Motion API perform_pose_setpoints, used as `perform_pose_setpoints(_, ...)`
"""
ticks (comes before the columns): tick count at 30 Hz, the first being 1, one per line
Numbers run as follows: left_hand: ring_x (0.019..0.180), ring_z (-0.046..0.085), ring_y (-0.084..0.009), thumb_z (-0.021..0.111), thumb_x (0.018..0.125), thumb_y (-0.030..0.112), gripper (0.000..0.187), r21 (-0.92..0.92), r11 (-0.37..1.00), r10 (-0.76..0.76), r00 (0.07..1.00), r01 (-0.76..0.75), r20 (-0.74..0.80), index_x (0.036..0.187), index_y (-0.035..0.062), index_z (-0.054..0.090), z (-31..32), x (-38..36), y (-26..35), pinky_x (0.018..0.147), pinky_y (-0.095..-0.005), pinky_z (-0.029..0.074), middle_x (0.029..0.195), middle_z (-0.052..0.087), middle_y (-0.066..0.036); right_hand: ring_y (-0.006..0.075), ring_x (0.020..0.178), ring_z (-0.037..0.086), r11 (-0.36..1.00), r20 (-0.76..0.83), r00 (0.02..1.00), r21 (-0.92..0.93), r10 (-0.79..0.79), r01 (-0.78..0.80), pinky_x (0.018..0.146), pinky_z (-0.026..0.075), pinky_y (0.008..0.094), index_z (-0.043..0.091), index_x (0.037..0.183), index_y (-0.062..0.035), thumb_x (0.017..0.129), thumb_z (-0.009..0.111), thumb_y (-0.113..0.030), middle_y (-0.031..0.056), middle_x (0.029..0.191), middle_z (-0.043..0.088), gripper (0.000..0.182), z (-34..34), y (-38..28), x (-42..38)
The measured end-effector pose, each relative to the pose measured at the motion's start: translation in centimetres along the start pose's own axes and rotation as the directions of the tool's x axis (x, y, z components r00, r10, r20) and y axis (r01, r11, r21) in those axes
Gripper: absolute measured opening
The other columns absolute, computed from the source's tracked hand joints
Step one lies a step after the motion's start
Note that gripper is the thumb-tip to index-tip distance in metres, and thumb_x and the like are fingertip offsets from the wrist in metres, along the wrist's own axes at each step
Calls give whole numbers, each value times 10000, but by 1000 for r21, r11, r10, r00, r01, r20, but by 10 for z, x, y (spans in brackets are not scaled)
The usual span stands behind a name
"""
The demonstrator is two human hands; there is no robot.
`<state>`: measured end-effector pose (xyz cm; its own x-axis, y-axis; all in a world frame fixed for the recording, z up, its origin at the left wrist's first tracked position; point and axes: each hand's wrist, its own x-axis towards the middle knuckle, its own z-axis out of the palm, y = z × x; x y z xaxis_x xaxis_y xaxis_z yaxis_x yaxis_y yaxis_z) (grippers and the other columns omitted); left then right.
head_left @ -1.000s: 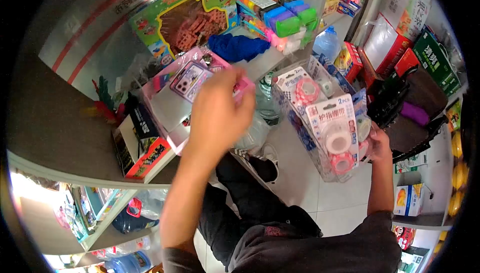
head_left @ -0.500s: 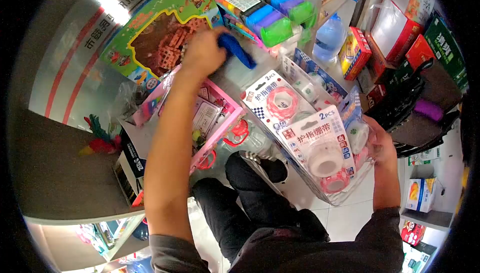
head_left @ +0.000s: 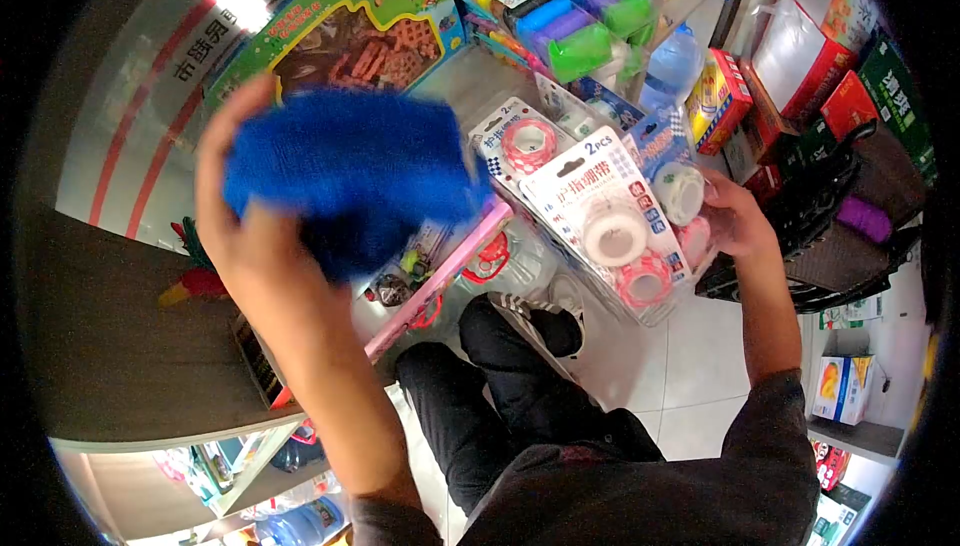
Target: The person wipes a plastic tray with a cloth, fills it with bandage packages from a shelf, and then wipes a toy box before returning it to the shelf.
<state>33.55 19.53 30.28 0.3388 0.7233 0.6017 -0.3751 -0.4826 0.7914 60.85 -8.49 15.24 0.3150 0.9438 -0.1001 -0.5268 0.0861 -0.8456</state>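
My left hand (head_left: 250,211) is closed on a blue cloth (head_left: 345,151), blurred by motion, held over a pink-edged box (head_left: 440,281). At the right, my right hand (head_left: 738,218) grips the right side of a clear plastic tray (head_left: 655,318). In that tray lie carded packs of bandage rolls: a front pack (head_left: 610,221) with white and pink rolls, another pack (head_left: 520,146) with a pink roll behind it, and a blue pack (head_left: 672,171) near my right fingers.
A green toy box (head_left: 420,6) stands at the back left, beside colourful marker packs (head_left: 560,26). Black baskets (head_left: 840,226) and red boxes (head_left: 800,66) are on the right. A clear container with red handles (head_left: 500,271) sits below the tray.
The blue cloth, in my left hand, has come nearer and to the left and now looks spread out. The tray of packs has shifted up and slightly left with my right hand.
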Motion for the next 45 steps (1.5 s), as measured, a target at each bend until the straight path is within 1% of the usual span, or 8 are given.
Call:
perform_pose_setpoints(7,878,592,-113,579,854,162,506,224,896,-445,777,384,445,1317,-40,616,24,-8,-7,832,-234,458,974,659,-51,273,1278,598,999,55,998,-41,-15,17,1110,453,405,461,1463,42,918,642,-336,166,1421,587,687,1,2,29)
perform_pose_setpoints(17,472,498,-199,569,872,222,189,51,424,-706,295,904,644,750,77,564,125,104,-78,445,-325,443,646,582,-78,234,1278,595,997,-14,1000,-78,-20,19,1109,443,392,486,1472,0,1008,573,-338,133,1423,593,580,-4,7,36)
perform_pose_setpoints(23,470,489,-193,544,871,190,179,51,502,-661,344,863,667,765,46,547,129,122,-99,444,-324,442,664,592,-97,209,1013,730,978,-103,993,-205,-57,35,736,635,405,590,1384,-49,995,579,-456,108,1240,707,563,5,6,57)
perform_pose_setpoints(28,465,520,-116,544,878,241,507,142,613,-679,426,777,598,1294,-42,603,96,137,-76,464,-253,481,854,713,-130,194,940,740,990,-135,991,-143,1,-21,659,629,364,632,1324,-78,987,573,-500,93,1145,735,544,19,1,70)
perform_pose_setpoints(35,553,638,-118,536,854,294,792,-83,550,-390,344,831,854,1527,-74,339,39,142,-26,1048,-489,511,1460,502,-320,164,733,720,991,-196,981,-129,6,-31,533,576,323,652,1270,-93,995,528,-583,64,1023,744,575,18,10,83)
perform_pose_setpoints(40,587,644,-161,532,861,259,701,-1,442,-429,213,897,878,1445,-115,428,60,140,-51,553,-260,578,1461,480,-354,237,975,706,990,-383,919,-134,-95,46,747,596,373,624,1291,-41,989,552,-589,128,1157,695,629,30,10,72)
perform_pose_setpoints(43,460,512,-201,577,816,165,171,33,354,-679,232,935,696,735,85,449,110,125,-58,429,-314,467,572,470,-51,323,1144,641,861,-447,799,-481,-401,164,926,539,427,602,1317,-9,979,589,-543,185,1260,646,632,45,16,67)
perform_pose_setpoints(45,497,560,-259,546,810,151,125,27,378,-641,241,925,728,772,38,509,131,127,-71,498,-387,526,621,563,-110,373,1216,600,535,-271,665,-814,-696,228,1019,477,466,599,1326,-2,965,615,-491,206,1301,629,608,57,15,63)
